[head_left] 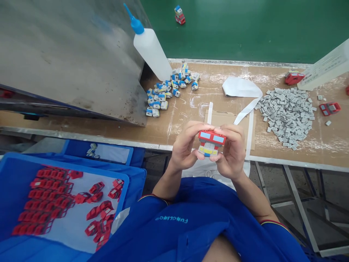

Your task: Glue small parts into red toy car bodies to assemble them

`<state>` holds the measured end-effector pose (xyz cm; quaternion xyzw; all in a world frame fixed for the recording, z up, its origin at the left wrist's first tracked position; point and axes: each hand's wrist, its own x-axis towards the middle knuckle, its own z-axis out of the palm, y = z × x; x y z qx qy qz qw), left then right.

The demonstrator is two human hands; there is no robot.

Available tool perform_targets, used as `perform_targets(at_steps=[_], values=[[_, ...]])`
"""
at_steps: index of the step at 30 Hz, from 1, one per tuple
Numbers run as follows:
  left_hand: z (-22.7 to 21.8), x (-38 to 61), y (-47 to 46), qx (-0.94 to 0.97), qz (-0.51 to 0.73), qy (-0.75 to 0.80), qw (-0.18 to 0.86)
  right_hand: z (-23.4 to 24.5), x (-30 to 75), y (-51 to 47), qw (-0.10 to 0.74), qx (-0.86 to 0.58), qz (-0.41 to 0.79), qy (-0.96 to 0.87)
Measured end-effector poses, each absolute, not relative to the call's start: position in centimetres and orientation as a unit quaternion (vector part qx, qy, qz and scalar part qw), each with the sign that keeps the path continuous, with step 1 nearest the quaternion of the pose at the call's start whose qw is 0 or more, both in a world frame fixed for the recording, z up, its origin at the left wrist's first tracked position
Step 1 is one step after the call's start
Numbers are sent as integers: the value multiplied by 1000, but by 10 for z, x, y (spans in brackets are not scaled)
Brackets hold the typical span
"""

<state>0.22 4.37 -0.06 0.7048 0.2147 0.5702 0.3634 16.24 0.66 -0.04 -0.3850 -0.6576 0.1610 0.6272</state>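
Between my left hand (188, 145) and my right hand (230, 151) is a small toy robot body (208, 145), held above the near edge of the bench. Its upper part is red with two pale blue windows. Below sits a grey part with yellow and blue patches. Fingers of both hands press on its top and thumbs on its lower part, so both hands are closed on it. Just beyond my hands lies a piece of cardboard (218, 117) with white tape strips on the bench. Grey, blue and yellow toy parts (162, 95) are heaped to the left.
Small grey pieces (289, 114) lie piled on the right, near red toy parts (329, 108). A blue-capped bottle (152, 51) leans by a metal box (81, 54). Another toy body (179, 15) sits on the green surface (240, 29). Red parts fill a blue crate (124, 193) at left.
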Motion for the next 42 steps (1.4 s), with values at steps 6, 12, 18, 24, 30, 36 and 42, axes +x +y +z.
perform_targets(at_steps=[6,12,18,24,30,36,42], values=[[-6,4,41,709,571,233,343,-6,164,5,618,-394,176,-657],[-2,7,34,709,585,234,316,0,160,2,631,-381,159,-656],[2,4,27,709,583,245,313,-2,155,-4,640,-375,168,-649],[0,5,28,704,591,245,308,-2,153,-6,610,-416,147,-658],[-3,6,31,704,590,237,315,-5,152,-4,636,-385,167,-648],[-11,9,34,704,596,249,295,-13,152,-1,629,-392,172,-648],[-9,11,36,704,608,200,307,-10,153,-2,651,-371,152,-645]])
